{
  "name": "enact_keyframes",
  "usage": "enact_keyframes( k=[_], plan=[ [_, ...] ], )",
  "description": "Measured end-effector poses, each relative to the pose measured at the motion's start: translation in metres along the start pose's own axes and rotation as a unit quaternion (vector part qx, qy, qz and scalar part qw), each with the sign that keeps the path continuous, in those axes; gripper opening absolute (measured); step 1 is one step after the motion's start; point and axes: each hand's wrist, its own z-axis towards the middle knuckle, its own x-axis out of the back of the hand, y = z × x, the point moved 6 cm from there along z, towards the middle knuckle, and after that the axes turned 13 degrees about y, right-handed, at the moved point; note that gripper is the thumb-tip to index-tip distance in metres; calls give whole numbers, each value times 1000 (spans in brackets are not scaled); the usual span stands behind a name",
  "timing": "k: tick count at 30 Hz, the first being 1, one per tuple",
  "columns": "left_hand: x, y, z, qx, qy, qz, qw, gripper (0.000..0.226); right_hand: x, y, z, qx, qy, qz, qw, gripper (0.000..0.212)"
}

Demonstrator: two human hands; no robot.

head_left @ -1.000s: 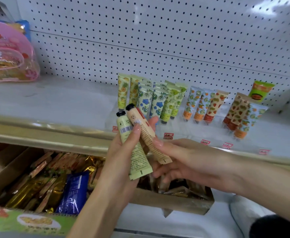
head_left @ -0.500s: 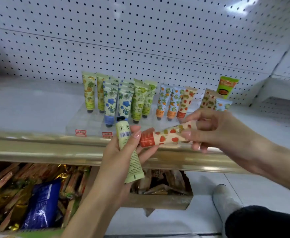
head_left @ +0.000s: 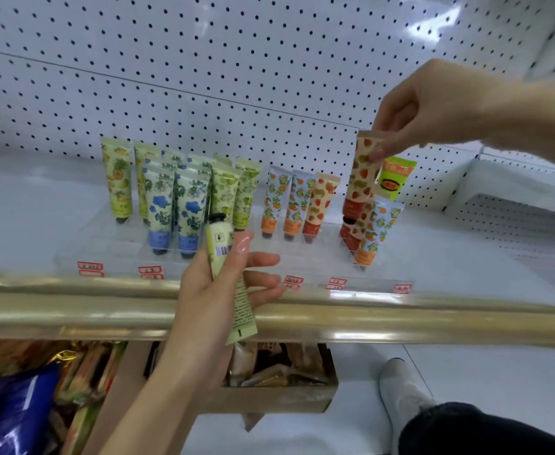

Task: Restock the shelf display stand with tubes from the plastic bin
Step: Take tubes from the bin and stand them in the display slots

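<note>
A clear display stand (head_left: pixel 112 247) on the white shelf holds several patterned tubes standing cap down. My right hand (head_left: pixel 433 106) pinches the top of a strawberry-print tube (head_left: pixel 361 174), upright over the stand's right end, its black cap touching the tubes there. My left hand (head_left: pixel 217 290) holds a pale green tube (head_left: pixel 227 274) with a black cap and barcode, cap up, in front of the stand's middle. The plastic bin is not in view.
A gold rail (head_left: pixel 401 323) edges the shelf front. White pegboard (head_left: pixel 236 60) backs it. Below, a cardboard box (head_left: pixel 286 397) and a lower shelf hold snack packets, including a blue one (head_left: pixel 10 415). A white shoe (head_left: pixel 401 389) stands on the floor at right.
My right hand took the strawberry tube from my left hand, raised it and turned it upright over the stand's right end. The left hand keeps the green tube. The view shifted right.
</note>
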Motion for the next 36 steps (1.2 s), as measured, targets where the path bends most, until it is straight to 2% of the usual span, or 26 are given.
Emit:
enact_keyframes(
  k=[5,12,36],
  plan=[
    [1,-3,4,5,-5,8,1000,38,-25,18,21,-27,-2,-47,999,18],
    [2,-1,9,-4,-7,50,999,45,-43,42,30,-76,25,-46,996,20],
    [-1,-7,18,-5,-10,43,999,39,-74,58,35,-90,23,-56,994,21]
  ],
)
